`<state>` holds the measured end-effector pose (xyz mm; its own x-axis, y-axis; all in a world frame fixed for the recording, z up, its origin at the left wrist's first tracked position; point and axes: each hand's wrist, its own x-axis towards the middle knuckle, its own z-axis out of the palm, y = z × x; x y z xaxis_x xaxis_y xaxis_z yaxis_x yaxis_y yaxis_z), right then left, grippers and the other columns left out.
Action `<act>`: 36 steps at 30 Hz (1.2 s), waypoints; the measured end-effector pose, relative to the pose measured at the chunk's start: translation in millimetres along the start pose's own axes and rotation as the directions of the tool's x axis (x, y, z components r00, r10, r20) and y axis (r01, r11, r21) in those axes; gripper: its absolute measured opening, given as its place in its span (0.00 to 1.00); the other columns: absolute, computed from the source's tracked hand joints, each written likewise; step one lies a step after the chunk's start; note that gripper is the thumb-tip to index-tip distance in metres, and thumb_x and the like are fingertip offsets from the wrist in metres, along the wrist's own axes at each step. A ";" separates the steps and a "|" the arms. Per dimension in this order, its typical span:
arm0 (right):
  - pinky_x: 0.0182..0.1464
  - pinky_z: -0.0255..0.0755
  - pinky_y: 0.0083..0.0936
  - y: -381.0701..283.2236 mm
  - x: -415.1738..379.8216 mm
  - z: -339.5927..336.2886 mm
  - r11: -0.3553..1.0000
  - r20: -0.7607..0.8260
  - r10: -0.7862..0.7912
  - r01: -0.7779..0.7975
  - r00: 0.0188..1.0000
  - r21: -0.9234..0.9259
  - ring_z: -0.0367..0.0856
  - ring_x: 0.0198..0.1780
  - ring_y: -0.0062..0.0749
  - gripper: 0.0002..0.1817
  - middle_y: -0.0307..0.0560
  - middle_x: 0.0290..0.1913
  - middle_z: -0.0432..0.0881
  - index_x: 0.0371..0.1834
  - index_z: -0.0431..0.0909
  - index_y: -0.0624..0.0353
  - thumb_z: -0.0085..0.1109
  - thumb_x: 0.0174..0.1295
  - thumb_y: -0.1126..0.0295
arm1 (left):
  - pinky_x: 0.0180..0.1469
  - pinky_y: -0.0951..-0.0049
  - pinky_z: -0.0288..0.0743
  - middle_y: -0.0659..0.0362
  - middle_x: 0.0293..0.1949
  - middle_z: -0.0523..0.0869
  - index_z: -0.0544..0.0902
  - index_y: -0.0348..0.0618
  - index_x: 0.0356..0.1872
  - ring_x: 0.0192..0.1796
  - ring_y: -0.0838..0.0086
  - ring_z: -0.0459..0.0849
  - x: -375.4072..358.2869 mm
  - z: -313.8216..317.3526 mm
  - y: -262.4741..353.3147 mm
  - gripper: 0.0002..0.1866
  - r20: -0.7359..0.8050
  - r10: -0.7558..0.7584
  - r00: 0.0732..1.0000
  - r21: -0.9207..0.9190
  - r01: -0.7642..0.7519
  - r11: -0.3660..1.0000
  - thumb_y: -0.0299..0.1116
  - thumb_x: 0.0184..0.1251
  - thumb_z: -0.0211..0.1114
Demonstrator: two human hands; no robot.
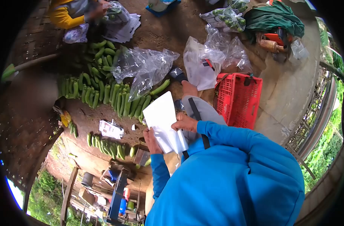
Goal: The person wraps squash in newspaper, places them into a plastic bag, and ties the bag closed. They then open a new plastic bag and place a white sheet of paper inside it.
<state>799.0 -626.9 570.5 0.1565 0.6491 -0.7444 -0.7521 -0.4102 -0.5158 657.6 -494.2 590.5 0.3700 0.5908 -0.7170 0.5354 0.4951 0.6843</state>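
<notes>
A large white sheet of paper (160, 116) is spread between my two hands, its lower right edge curled or folded over. My left hand (152, 141) grips the paper's lower left edge, with the thumb lying on top. At the opposite edge, my right hand (184, 122) has its fingers closed on the paper. Just beyond the sheet lie rows of long green vegetables (119, 98), resembling cucumbers, on the ground. A clear plastic bag (149, 66) partly covers them.
A red plastic crate (238, 100) stands to the right by my leg. More clear bags (204, 60) lie beyond my foot. Another person in a yellow sleeve (66, 19) handles a filled bag (117, 13) near stacked papers (123, 30). A smaller vegetable row (106, 147) lies left.
</notes>
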 end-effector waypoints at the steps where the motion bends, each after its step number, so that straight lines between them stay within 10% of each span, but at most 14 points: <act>1: 0.16 0.45 0.23 -8.0 -6.3 3.7 1.000 0.003 -0.018 0.018 1.000 -0.001 0.55 0.14 0.15 0.14 0.33 0.08 0.61 0.04 0.65 0.58 0.59 0.36 0.70 | 0.38 0.79 0.68 0.64 0.32 0.74 0.70 0.44 0.39 0.35 0.82 0.71 -4.4 -0.9 0.3 0.11 -0.047 -0.027 0.999 -0.104 0.022 0.994 0.41 0.69 0.54; 13: 0.16 0.52 0.25 -49.6 -53.9 35.1 0.953 0.060 -0.248 0.255 0.967 -0.166 0.61 0.14 0.21 0.14 0.38 0.09 0.63 0.04 0.66 0.64 0.60 0.33 0.69 | 0.34 0.77 0.68 0.63 0.29 0.73 0.69 0.44 0.31 0.31 0.80 0.72 -41.8 -18.1 28.1 0.14 -0.185 0.198 0.963 -0.079 -0.215 0.973 0.43 0.66 0.57; 19: 0.15 0.50 0.24 -54.0 -59.5 40.0 0.917 0.103 -0.336 0.350 0.936 -0.193 0.59 0.12 0.18 0.13 0.36 0.08 0.62 0.03 0.67 0.61 0.59 0.34 0.69 | 0.44 0.73 0.72 0.59 0.39 0.80 0.78 0.40 0.45 0.39 0.74 0.77 -66.8 -18.0 30.2 0.19 0.031 0.428 0.903 0.105 -0.429 0.897 0.45 0.63 0.59; 22: 0.16 0.50 0.22 -73.1 -70.2 37.6 0.892 0.147 -0.409 0.429 0.900 -0.141 0.59 0.13 0.17 0.13 0.35 0.08 0.62 0.04 0.67 0.61 0.59 0.36 0.69 | 0.52 0.69 0.73 0.57 0.46 0.81 0.78 0.40 0.50 0.47 0.70 0.79 -71.3 -10.9 46.4 0.25 0.266 0.035 0.963 -0.333 0.058 0.941 0.47 0.58 0.62; 25: 0.19 0.54 0.22 -84.6 -70.6 19.7 0.891 0.204 -0.383 0.419 0.901 -0.176 0.63 0.15 0.20 0.12 0.37 0.09 0.64 0.05 0.67 0.58 0.58 0.39 0.70 | 0.52 0.68 0.73 0.56 0.44 0.82 0.79 0.38 0.48 0.45 0.68 0.80 -31.0 -30.8 32.9 0.22 0.256 0.046 0.966 -0.357 0.050 0.933 0.45 0.60 0.59; 27: 0.22 0.58 0.23 -69.1 -37.6 0.5 0.015 0.520 -0.827 0.933 0.213 -0.359 0.67 0.19 0.22 0.09 0.41 0.14 0.70 0.11 0.71 0.57 0.57 0.43 0.70 | 0.45 0.70 0.76 0.55 0.38 0.84 0.80 0.34 0.41 0.40 0.69 0.81 -23.6 -42.1 36.3 0.19 0.130 0.168 0.977 -0.311 -0.121 0.943 0.41 0.61 0.53; 29: 0.25 0.63 0.26 -68.2 -46.1 -0.1 0.615 0.232 -0.755 0.785 0.613 -0.071 0.71 0.21 0.28 0.07 0.41 0.19 0.73 0.16 0.75 0.55 0.57 0.47 0.67 | 0.42 0.71 0.76 0.54 0.37 0.83 0.80 0.33 0.37 0.38 0.70 0.81 -37.2 -41.0 58.5 0.17 0.124 0.416 0.901 -0.068 -0.411 0.909 0.40 0.61 0.53; 30: 0.32 0.67 0.23 -84.8 -61.9 -8.9 0.739 0.252 -0.588 0.637 0.769 -0.221 0.73 0.31 0.25 0.07 0.41 0.24 0.74 0.21 0.76 0.56 0.59 0.47 0.66 | 0.45 0.72 0.74 0.55 0.36 0.82 0.79 0.34 0.37 0.39 0.73 0.80 -47.8 -37.6 75.3 0.18 0.133 0.466 0.875 0.046 -0.475 0.879 0.41 0.65 0.50; 34: 0.51 0.70 0.24 -127.8 -83.0 -20.6 0.922 0.114 -0.067 0.105 0.991 -0.372 0.71 0.56 0.29 0.14 0.49 0.45 0.75 0.33 0.79 0.58 0.63 0.49 0.61 | 0.47 0.70 0.70 0.54 0.36 0.79 0.78 0.35 0.36 0.41 0.67 0.77 -57.2 -34.5 111.5 0.14 0.125 0.843 0.524 0.229 -0.842 0.489 0.36 0.62 0.52; 35: 0.51 0.70 0.24 -128.2 -83.3 -21.9 0.910 0.133 -0.060 0.109 0.989 -0.400 0.71 0.56 0.29 0.14 0.49 0.45 0.75 0.33 0.79 0.58 0.63 0.49 0.61 | 0.47 0.69 0.69 0.53 0.37 0.79 0.78 0.35 0.37 0.43 0.66 0.76 -70.6 -27.6 124.8 0.13 0.112 0.922 0.370 0.378 -0.874 0.304 0.36 0.61 0.53; 36: 0.52 0.71 0.26 -123.8 -84.4 -22.0 0.616 0.031 -0.342 0.250 0.939 -0.747 0.70 0.58 0.34 0.17 0.53 0.53 0.70 0.36 0.78 0.60 0.63 0.50 0.58 | 0.46 0.69 0.69 0.51 0.39 0.78 0.78 0.36 0.37 0.44 0.63 0.75 -87.0 -23.2 139.8 0.13 0.144 0.913 0.381 0.465 -0.841 0.278 0.36 0.59 0.57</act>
<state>893.0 -645.0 687.8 0.3845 0.7700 -0.5092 0.0535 -0.5693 -0.8204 682.7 -461.6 751.7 0.7391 0.5857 0.3326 0.1907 -0.6555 0.7307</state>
